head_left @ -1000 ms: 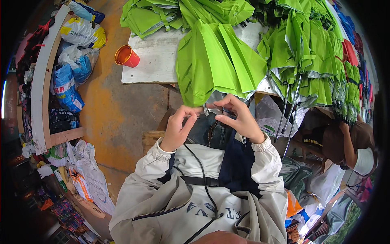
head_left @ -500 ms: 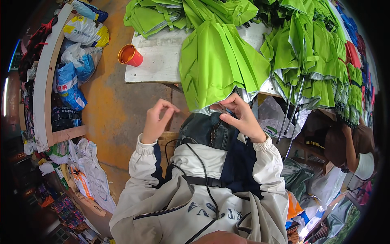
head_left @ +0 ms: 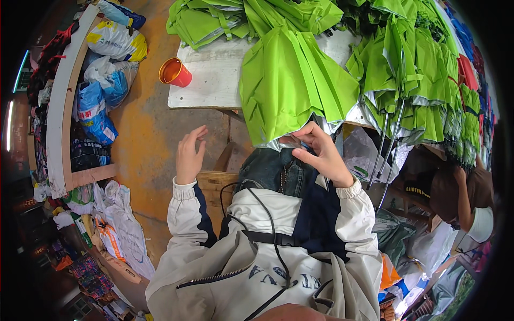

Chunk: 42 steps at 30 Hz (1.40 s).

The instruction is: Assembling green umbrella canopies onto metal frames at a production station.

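Note:
A lime-green umbrella canopy (head_left: 292,85) with a silver underside hangs over the front edge of the white table, its lower rim above my lap. My right hand (head_left: 325,155) is closed at that rim, thumb and fingers pinching the silver edge; what lies between the fingertips is partly hidden. To the left, apart from the canopy, my left hand (head_left: 190,156) is raised with fingers stretched upward, and I see nothing in it.
On the white table (head_left: 206,88) stands a red cup (head_left: 175,73). More green umbrellas (head_left: 407,69) are piled at the right, with metal shafts (head_left: 390,144) sticking down. Stuffed bags (head_left: 96,109) line the left. Another person (head_left: 465,195) is at the far right.
My left hand has moved left, away from the canopy rim, and its fingers have straightened. My right hand stays at the rim. The whole view has shifted slightly.

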Available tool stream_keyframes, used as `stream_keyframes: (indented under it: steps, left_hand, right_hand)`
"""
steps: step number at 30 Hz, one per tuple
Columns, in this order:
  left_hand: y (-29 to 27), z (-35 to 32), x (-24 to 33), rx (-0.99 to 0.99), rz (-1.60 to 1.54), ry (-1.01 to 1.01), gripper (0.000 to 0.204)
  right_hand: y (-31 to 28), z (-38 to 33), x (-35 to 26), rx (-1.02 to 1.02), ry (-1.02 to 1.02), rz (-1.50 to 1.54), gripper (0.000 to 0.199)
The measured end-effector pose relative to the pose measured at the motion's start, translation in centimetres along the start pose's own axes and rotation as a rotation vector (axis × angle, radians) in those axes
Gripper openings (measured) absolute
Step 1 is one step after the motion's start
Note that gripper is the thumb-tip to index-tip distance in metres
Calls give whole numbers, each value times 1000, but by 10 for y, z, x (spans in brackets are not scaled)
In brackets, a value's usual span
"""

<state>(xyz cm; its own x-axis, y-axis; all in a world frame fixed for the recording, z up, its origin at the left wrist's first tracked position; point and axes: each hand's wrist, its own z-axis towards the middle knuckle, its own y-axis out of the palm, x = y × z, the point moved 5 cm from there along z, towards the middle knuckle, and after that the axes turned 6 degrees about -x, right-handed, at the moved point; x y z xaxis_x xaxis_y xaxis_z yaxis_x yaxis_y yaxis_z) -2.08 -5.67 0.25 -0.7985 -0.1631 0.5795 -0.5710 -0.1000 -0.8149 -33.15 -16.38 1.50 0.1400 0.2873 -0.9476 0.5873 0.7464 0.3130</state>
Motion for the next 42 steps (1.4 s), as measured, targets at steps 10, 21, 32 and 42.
stream_keyframes:
  steps: [10, 21, 32, 42]
  left_hand:
    - [-18, 1, 15, 98, 7, 41, 30]
    - [39, 5, 164, 192, 10, 705, 31]
    - [92, 18, 169, 111, 226, 703, 23]
    - [126, 25, 160, 92, 259, 629, 21]
  right_hand:
    - [1, 0, -2, -5, -10, -25, 29]
    - [3, 0, -12, 4, 58, 57, 28]
    - [-47, -57, 1, 213, 161, -384, 27]
    - [-45, -75, 18, 301, 206, -271, 25]
